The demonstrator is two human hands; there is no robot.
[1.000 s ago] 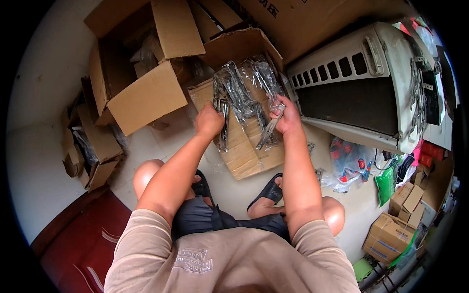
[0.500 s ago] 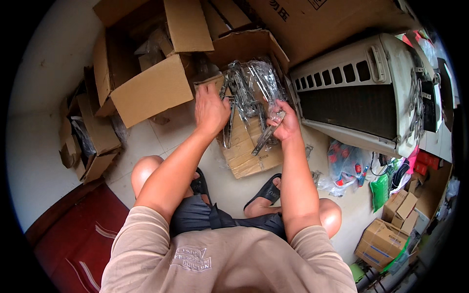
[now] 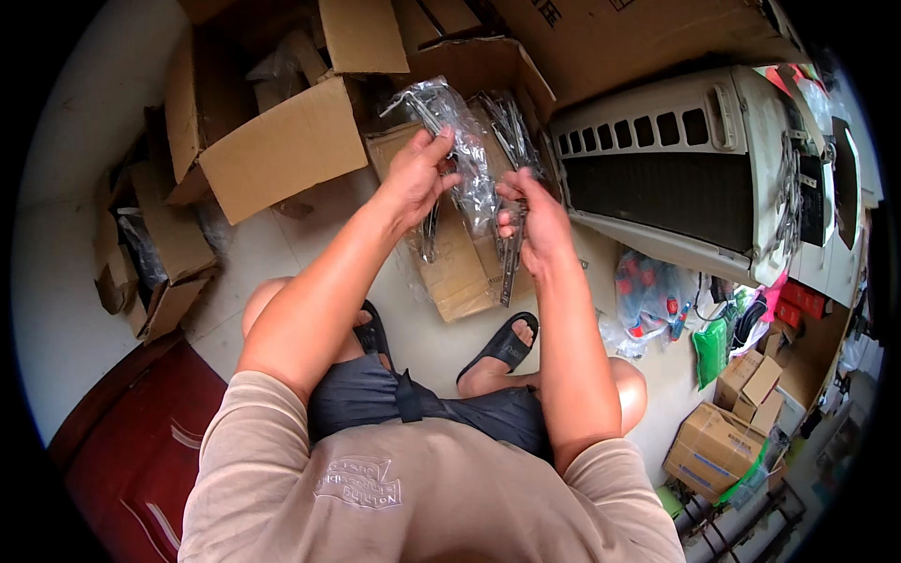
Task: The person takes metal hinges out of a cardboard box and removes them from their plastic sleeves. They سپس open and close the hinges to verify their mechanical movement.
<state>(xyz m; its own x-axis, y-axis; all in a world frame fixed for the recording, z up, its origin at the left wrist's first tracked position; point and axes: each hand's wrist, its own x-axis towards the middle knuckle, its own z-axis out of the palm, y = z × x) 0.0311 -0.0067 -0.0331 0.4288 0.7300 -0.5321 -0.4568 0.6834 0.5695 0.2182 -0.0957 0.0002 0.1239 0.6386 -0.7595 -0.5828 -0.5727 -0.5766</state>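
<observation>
A clear plastic bag [image 3: 477, 178] of thin silvery metal strips stands tilted over an open cardboard box [image 3: 455, 281]. My left hand [image 3: 418, 178] is closed on its left side, thumb on top. In my right hand [image 3: 537, 225], fingers curled, is a flat metal strip with holes [image 3: 510, 267], pointing down toward me; whether it is one piece or a few I cannot tell. The right fingertips are close to the bag's lower end. More metal strips in plastic [image 3: 511, 127] lie in the box behind the right hand.
Open cardboard boxes [image 3: 286, 150] stand at the left. A white slatted appliance casing [image 3: 657, 169] is close on the right. Beyond my right knee lie plastic bags of small goods [image 3: 648, 291] and a strapped carton [image 3: 715, 450]. My sandalled feet flank the box's near end.
My left hand has left the box's flap edge and taken hold of the bag of strips, raising it. The strip in my right hand has swung to point more straight toward me.
</observation>
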